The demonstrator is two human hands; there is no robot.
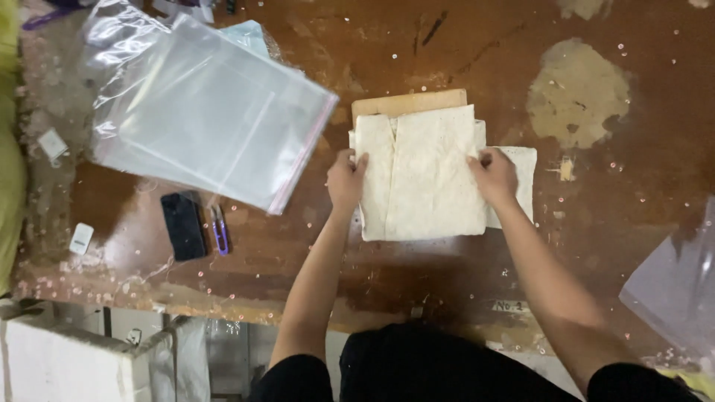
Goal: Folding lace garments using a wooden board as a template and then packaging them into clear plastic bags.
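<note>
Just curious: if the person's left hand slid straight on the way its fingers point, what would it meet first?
Probably the raised centre fold of the cream folded cloth under the left hand; height is hard to judge.
</note>
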